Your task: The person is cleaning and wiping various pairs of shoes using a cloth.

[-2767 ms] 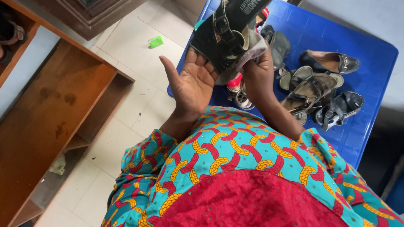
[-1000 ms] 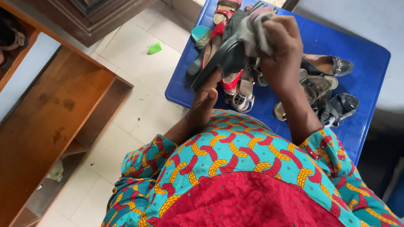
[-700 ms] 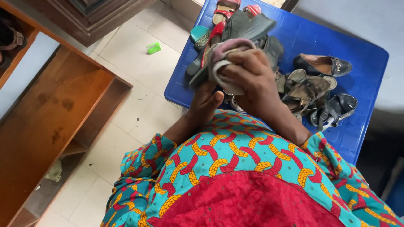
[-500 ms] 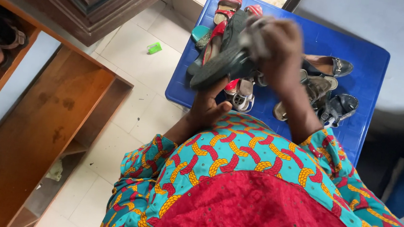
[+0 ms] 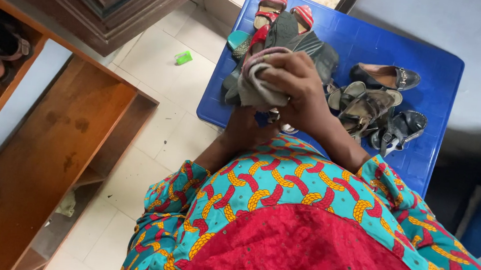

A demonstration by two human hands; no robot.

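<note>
My left hand (image 5: 245,131) holds a black sandal (image 5: 284,35) from below, over the near left part of a blue plastic table (image 5: 425,159). Most of that hand is hidden under the cloth. My right hand (image 5: 296,85) grips a bunched grey cloth (image 5: 257,85) and presses it against the lower end of the sandal. The sandal's dark sole faces up and points away from me.
Several shoes lie on the table: red sandals (image 5: 273,6), a black loafer (image 5: 385,76), brown strappy sandals (image 5: 364,104), a dark sandal (image 5: 402,128). A wooden shoe rack (image 5: 54,133) stands to the left on the tiled floor, where a small green object (image 5: 184,57) lies.
My right hand has rubbed the cloth up and down the sandal, from its far end back to the near end. The left hand has kept hold of the sandal.
</note>
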